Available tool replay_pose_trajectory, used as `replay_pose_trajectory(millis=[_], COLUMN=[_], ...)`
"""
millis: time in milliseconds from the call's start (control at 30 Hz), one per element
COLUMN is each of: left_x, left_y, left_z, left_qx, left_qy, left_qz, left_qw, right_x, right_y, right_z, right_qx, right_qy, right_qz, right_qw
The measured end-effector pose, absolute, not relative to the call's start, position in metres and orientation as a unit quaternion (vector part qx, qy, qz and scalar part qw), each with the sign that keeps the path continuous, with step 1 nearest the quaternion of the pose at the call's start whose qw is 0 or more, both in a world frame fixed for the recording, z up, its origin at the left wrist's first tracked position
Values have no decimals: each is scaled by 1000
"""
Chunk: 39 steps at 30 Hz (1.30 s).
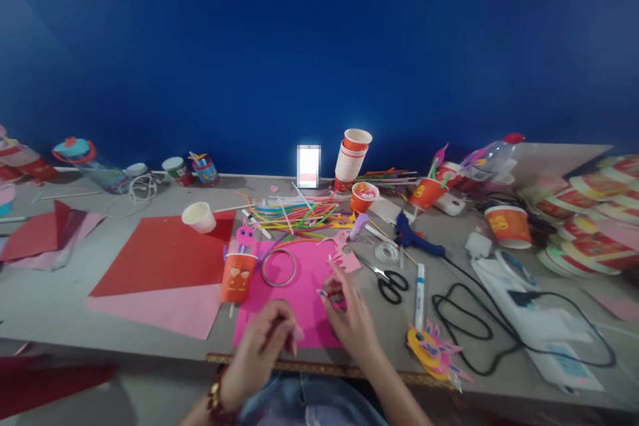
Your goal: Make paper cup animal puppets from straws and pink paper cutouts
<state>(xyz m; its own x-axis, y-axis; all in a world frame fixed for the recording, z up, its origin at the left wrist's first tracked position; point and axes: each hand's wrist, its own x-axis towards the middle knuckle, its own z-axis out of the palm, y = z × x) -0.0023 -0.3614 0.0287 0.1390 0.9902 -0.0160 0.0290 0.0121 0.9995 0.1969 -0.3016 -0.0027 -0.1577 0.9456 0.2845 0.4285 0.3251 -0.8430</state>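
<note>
Over the front left of a bright pink sheet (309, 263), my left hand (267, 339) is closed, with a small pale pink piece at its fingertips. My right hand (349, 309) hovers over the sheet's right part, fingers apart and curved, holding nothing visible. A small pink scrap lies under its fingers. To the left stands an orange paper cup (238, 279) with a pink bunny figure (245, 234) on top. A round ring (278, 267) and a cut pink paper piece (344, 249) lie at the sheet's back part.
Black-handled scissors (392, 285), a marker (420, 296) and a blue glue gun (414, 237) lie right of the sheet. Colourful sticks (294, 213) are piled behind it. A cup stack (349, 163) stands at the back. Black cable loops and a power strip (539, 326) lie farther right.
</note>
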Motion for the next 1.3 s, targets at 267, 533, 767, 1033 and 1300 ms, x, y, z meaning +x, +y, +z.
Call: replay_pose_trajectory(millis=[267, 533, 767, 1033, 1300], left_x=[1, -9, -10, -8, 3], left_y=[-318, -315, -318, -321, -319], left_z=[21, 2, -5, 0, 6], left_qx=[656, 714, 714, 669, 515], left_qy=[571, 591, 576, 569, 555], left_qz=[346, 300, 331, 379, 490], left_qw=[353, 224, 220, 292, 433], right_x=[206, 193, 196, 197, 176], right_y=[-305, -300, -305, -308, -309], right_z=[-2, -5, 3, 3, 20], right_qx=[-488, -470, -403, -415, -413], right_qy=[-723, -771, -844, -819, -610], right_qz=[296, 294, 264, 284, 491], right_qw=[389, 314, 237, 277, 466])
